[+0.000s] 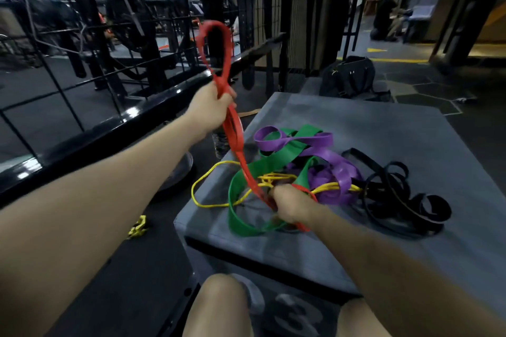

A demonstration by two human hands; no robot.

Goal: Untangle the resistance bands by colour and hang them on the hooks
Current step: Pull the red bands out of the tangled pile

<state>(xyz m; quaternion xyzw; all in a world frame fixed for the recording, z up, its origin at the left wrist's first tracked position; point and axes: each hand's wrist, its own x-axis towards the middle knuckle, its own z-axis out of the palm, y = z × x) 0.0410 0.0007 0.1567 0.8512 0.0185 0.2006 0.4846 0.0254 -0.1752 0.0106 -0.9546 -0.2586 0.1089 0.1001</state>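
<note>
**Red band drawn up out of the tangle**

The only writing that reads clearly is a large pale numeral "3" point(297, 314) on the dark side of the grey padded box point(383, 145), low in the view between the person's knees. A small light logo shows on the black bag point(349, 76) on the floor beyond the box, but it is too small to read.

The left hand point(210, 107) is raised above the near-left edge of the box, fingers curled tight round the red band point(234, 128). A red loop stands up above that fist, in front of the black wire grid point(82, 35), and the rest of the band runs down taut to the pile.

The right hand point(290, 204) sits low on the box top, fingers closed in a fist on the lower end of the red band; it may also be catching a strand of the yellow band point(205, 176), though the blur there makes this hard to tell.

The tangle lies on the box top just past the right hand: a green band point(262, 164) and a purple band point(328, 156) wound through each other, the thin yellow band looping out to the left, and black bands point(397, 194) heaped to the right, touching the purple one.
</note>
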